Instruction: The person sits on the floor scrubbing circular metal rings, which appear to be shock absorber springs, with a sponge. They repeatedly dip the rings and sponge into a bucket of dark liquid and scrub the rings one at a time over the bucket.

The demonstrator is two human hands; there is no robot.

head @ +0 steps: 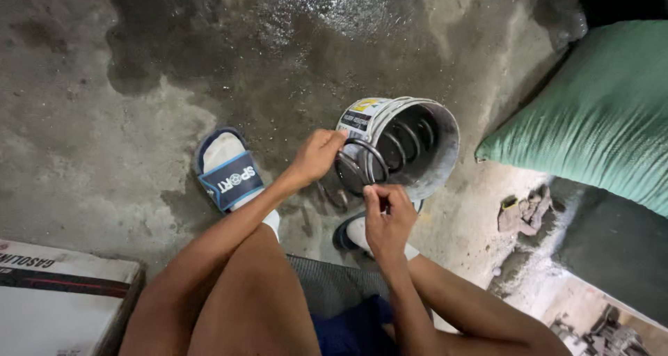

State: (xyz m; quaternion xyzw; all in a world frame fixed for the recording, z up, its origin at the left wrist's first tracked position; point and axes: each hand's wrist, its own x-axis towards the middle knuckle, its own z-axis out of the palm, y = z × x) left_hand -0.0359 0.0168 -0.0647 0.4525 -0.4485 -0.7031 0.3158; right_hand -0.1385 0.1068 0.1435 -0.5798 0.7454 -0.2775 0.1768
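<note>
Bare, stained grey concrete floor [104, 140] below, wet and glistening toward the top of the view. Seated low, knees bent, feet in white socks and blue-and-white slide sandals [226, 171]. Left hand [316, 155] closed on the upper edge of a dark metal coil spring [362, 168], fingers curled over its top ring. Right hand [386, 217] pinching the lower edge of the same spring between thumb and fingertips, so both hands clamped on it from opposite sides. Spring held just in front of the mouth of a grubby white plastic bucket [445, 147] lying tipped on its side on the floor, more dark coils visible inside. Between the feet, near the bucket, a few further dark rings on the concrete, too shadowed to make out well. Large green woven sack [598, 112] at the right edge, well apart from the hands. White cardboard box [56, 300] at lower left, beside the left knee. Crumpled greyish rag [525, 210] on the floor below the sack.
</note>
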